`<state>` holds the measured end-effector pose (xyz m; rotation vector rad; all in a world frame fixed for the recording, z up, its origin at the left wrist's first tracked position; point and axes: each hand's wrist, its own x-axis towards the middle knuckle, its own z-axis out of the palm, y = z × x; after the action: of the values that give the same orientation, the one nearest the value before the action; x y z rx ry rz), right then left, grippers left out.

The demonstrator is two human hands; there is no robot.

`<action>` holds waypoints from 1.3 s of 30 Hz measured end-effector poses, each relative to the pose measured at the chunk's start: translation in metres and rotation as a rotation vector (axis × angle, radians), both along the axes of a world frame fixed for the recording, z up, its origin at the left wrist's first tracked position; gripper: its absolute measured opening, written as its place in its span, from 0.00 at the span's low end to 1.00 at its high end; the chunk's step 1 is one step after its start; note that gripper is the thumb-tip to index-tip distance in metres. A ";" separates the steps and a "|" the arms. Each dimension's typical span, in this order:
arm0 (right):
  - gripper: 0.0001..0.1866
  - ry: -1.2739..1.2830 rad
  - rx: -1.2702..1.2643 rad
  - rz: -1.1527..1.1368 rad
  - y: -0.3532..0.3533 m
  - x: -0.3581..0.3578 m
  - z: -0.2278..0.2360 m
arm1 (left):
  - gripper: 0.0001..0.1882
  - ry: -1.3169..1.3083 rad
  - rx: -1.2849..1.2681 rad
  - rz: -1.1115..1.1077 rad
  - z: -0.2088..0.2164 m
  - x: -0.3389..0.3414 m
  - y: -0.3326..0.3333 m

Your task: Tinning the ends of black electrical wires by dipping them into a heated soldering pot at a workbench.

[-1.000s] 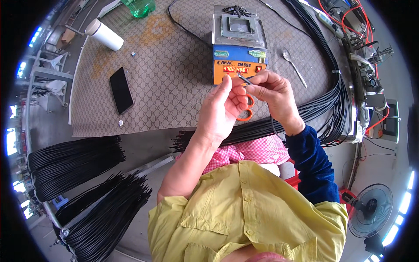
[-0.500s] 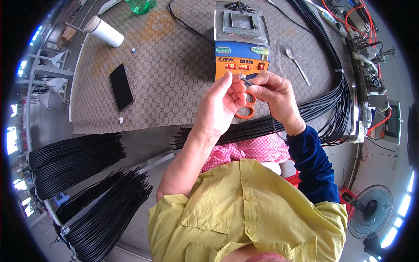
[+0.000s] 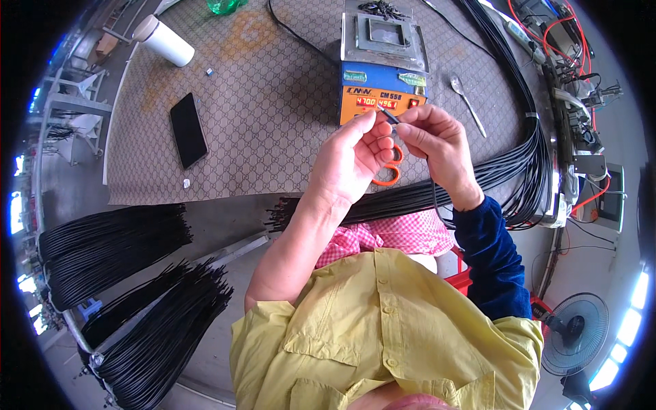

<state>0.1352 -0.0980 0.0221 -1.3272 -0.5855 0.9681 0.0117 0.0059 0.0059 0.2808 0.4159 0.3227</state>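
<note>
A thin black cable (image 3: 390,117) is pinched near its end between the thumb and fingers of my right hand (image 3: 437,147). Its short tip points up and to the left, and its length drops behind that hand. My left hand (image 3: 352,157) has its palm turned up and fingers curled, with the thumb and fingertips closed at the cable's end. Orange-handled scissors (image 3: 387,175) show just below my fingers; their blades are hidden. Directly beyond the hands stands a blue and orange solder pot (image 3: 383,85) with a lit display and a square metal opening on top.
A thick bundle of black cables (image 3: 495,167) curves along the table's front and right side. A phone (image 3: 188,130), a white bottle (image 3: 164,42) and a spoon (image 3: 468,106) lie on the patterned cloth. More cable bundles (image 3: 113,249) hang at lower left; a fan (image 3: 577,333) stands at right.
The cable's end, showing splayed strands before, now looks narrower and pointed. Both hands have shifted slightly right, and the left thumb has come up to the cable's end.
</note>
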 end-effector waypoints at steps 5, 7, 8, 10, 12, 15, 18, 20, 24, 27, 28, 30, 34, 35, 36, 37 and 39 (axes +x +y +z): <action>0.06 -0.326 -0.060 -0.029 0.011 0.007 0.016 | 0.12 -0.032 -0.049 0.015 0.001 0.001 0.002; 0.07 -0.541 -0.094 -0.031 0.019 0.015 0.027 | 0.12 -0.043 -0.042 0.014 -0.005 -0.002 0.002; 0.08 -0.616 -0.079 -0.067 0.023 0.021 0.029 | 0.12 -0.028 -0.045 0.003 -0.009 -0.003 0.002; 0.07 -0.779 -0.141 -0.119 0.033 0.042 0.024 | 0.12 0.006 -0.049 -0.021 -0.016 -0.005 0.000; 0.07 -0.960 -0.148 -0.180 0.046 0.058 0.021 | 0.11 0.026 -0.061 -0.015 -0.020 -0.008 -0.001; 0.07 -1.194 -0.173 -0.186 0.062 0.080 0.016 | 0.10 0.035 -0.070 -0.017 -0.029 -0.012 -0.003; 0.07 -1.251 -0.187 -0.170 0.075 0.091 0.013 | 0.10 0.059 -0.080 -0.020 -0.033 -0.015 -0.003; 0.07 -1.305 -0.204 -0.149 0.083 0.097 0.010 | 0.09 0.083 -0.090 -0.020 -0.034 -0.016 -0.002; 0.07 -1.403 -0.220 -0.125 0.092 0.105 0.002 | 0.10 0.108 -0.111 -0.013 -0.039 -0.017 -0.001; 0.07 -1.433 -0.250 -0.118 0.095 0.105 0.000 | 0.10 0.119 -0.113 -0.006 -0.042 -0.018 0.000; 0.07 -1.440 -0.265 -0.115 0.096 0.105 -0.001 | 0.10 0.124 -0.112 -0.005 -0.043 -0.018 0.000; 0.07 -1.441 -0.258 -0.111 0.097 0.105 -0.002 | 0.10 0.120 -0.118 -0.005 -0.046 -0.019 0.001; 0.07 -1.445 -0.253 -0.105 0.098 0.106 -0.002 | 0.10 0.115 -0.128 -0.007 -0.048 -0.019 0.003; 0.07 -1.442 -0.254 -0.104 0.099 0.106 -0.003 | 0.10 0.119 -0.127 -0.006 -0.049 -0.020 0.003; 0.07 -1.440 -0.255 -0.103 0.099 0.107 -0.003 | 0.10 0.123 -0.126 -0.005 -0.049 -0.020 0.003; 0.07 -1.437 -0.256 -0.101 0.099 0.107 -0.003 | 0.10 0.126 -0.125 -0.004 -0.049 -0.020 0.003; 0.07 -1.438 -0.247 -0.106 0.098 0.107 -0.003 | 0.09 0.134 -0.122 -0.002 -0.049 -0.019 0.003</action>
<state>0.2419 0.0003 0.0188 -2.1552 -1.4523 -0.1843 -0.0075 0.0092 -0.0430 0.1840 0.5649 0.2762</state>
